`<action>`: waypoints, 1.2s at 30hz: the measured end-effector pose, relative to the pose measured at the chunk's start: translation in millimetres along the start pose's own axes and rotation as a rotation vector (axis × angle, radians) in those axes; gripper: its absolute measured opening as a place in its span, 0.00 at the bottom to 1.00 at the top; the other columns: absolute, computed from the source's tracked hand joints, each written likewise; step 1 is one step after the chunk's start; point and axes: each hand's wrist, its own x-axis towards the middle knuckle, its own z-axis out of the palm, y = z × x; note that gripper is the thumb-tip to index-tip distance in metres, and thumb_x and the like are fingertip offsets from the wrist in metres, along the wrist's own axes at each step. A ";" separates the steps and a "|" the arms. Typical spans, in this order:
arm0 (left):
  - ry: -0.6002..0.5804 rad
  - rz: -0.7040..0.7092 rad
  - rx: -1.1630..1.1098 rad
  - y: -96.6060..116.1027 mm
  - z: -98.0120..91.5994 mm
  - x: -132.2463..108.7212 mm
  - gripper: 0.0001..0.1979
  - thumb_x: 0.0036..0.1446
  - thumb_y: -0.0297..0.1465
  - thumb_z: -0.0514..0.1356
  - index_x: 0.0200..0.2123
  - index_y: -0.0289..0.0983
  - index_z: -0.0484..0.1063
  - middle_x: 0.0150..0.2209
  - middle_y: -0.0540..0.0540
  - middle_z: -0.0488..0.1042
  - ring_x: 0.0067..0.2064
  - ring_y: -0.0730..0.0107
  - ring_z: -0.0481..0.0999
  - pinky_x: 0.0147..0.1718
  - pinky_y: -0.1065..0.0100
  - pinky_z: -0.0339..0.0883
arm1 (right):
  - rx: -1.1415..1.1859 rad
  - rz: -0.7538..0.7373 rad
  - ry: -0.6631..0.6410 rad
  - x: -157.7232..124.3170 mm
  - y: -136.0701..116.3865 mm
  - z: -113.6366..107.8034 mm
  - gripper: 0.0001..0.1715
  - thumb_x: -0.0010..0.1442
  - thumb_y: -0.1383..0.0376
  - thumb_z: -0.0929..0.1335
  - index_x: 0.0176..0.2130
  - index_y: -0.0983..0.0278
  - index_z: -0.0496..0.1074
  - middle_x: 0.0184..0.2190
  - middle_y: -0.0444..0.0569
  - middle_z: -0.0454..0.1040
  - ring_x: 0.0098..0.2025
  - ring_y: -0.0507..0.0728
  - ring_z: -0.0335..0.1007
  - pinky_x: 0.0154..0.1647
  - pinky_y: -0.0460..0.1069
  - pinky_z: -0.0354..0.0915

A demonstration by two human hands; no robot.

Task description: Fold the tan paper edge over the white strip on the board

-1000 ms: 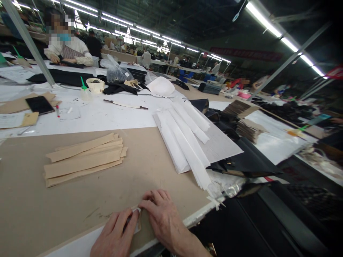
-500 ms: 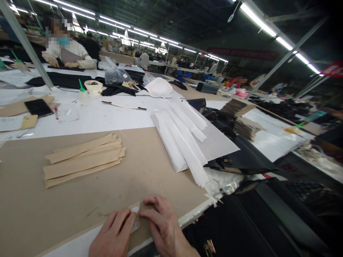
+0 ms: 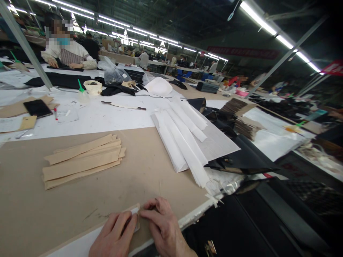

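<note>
At the bottom centre, my left hand (image 3: 114, 235) presses on a beige strip with a white layer (image 3: 135, 211), its fingers bent and close together. My right hand (image 3: 164, 226) is at the strip's right end, thumb and forefinger pinched near its corner; what they hold is too small to make out. A white sheet (image 3: 77, 244) runs from under my left hand to the lower left. Beige strips (image 3: 83, 162) lie in a loose pile further up on the brown board (image 3: 144, 160). White strips (image 3: 184, 135) lie fanned to the right of them.
Black bags (image 3: 257, 214) crowd the right side by the table edge. Behind are a phone (image 3: 38, 107), a red pen (image 3: 55, 113), a green-tipped bottle (image 3: 81, 92) and a cream cup (image 3: 93, 87). A masked person (image 3: 66, 53) sits across the table at the upper left.
My hands stay almost in place at the strip, with only slight shifts of the fingers. Across the table, the person's hands have moved a little.
</note>
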 end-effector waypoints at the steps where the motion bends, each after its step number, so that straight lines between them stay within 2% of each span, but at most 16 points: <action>1: 0.000 -0.034 -0.008 2.1 0.2 0.4 0.20 0.67 0.21 0.44 0.51 0.34 0.72 0.45 0.44 0.71 0.44 0.67 0.71 0.46 0.68 0.67 | 0.018 0.007 0.016 -0.3 0.5 0.6 0.26 0.61 0.78 0.59 0.50 0.57 0.72 0.42 0.50 0.69 0.45 0.59 0.66 0.45 0.55 0.65; 6: 0.008 -0.120 -0.058 11.0 1.6 -0.6 0.21 0.66 0.19 0.43 0.51 0.34 0.71 0.46 0.44 0.70 0.45 0.66 0.69 0.48 0.66 0.65 | -0.022 0.008 0.033 -0.2 1.7 3.3 0.25 0.60 0.79 0.60 0.50 0.59 0.72 0.42 0.50 0.69 0.44 0.59 0.65 0.44 0.54 0.64; 12: -0.023 -0.140 -0.061 11.9 5.6 -4.0 0.21 0.64 0.17 0.45 0.54 0.33 0.69 0.47 0.45 0.69 0.46 0.64 0.67 0.48 0.64 0.63 | -0.157 0.005 -0.071 -0.2 -0.3 3.7 0.23 0.60 0.77 0.60 0.49 0.61 0.71 0.40 0.51 0.70 0.42 0.61 0.64 0.41 0.55 0.62; 16: -0.048 -0.130 -0.049 11.9 8.1 -5.9 0.24 0.61 0.16 0.46 0.57 0.33 0.67 0.47 0.45 0.69 0.46 0.63 0.67 0.49 0.63 0.62 | -0.297 -0.079 -0.100 -3.6 1.5 7.6 0.22 0.58 0.74 0.65 0.52 0.64 0.70 0.42 0.53 0.72 0.41 0.62 0.64 0.42 0.57 0.62; 25: -0.060 -0.140 -0.019 11.6 12.6 -8.5 0.28 0.52 0.13 0.50 0.56 0.35 0.66 0.47 0.47 0.70 0.46 0.63 0.68 0.49 0.63 0.61 | -0.122 0.006 -0.036 -1.1 2.0 2.2 0.26 0.60 0.78 0.59 0.53 0.61 0.69 0.42 0.52 0.70 0.43 0.60 0.65 0.42 0.54 0.64; 32: -0.065 -0.128 -0.017 11.0 13.8 -9.9 0.29 0.52 0.13 0.51 0.56 0.34 0.66 0.47 0.46 0.70 0.46 0.62 0.67 0.49 0.62 0.61 | -0.187 0.025 -0.060 -0.2 1.6 6.0 0.22 0.60 0.77 0.61 0.50 0.60 0.70 0.41 0.51 0.71 0.41 0.60 0.64 0.41 0.54 0.63; 36: -0.076 -0.145 -0.023 12.0 16.3 -12.7 0.28 0.53 0.13 0.51 0.57 0.35 0.66 0.47 0.45 0.71 0.46 0.61 0.68 0.49 0.62 0.63 | -0.337 0.004 -0.077 -1.5 -1.5 11.2 0.19 0.58 0.74 0.66 0.49 0.61 0.71 0.41 0.50 0.73 0.40 0.60 0.65 0.40 0.54 0.62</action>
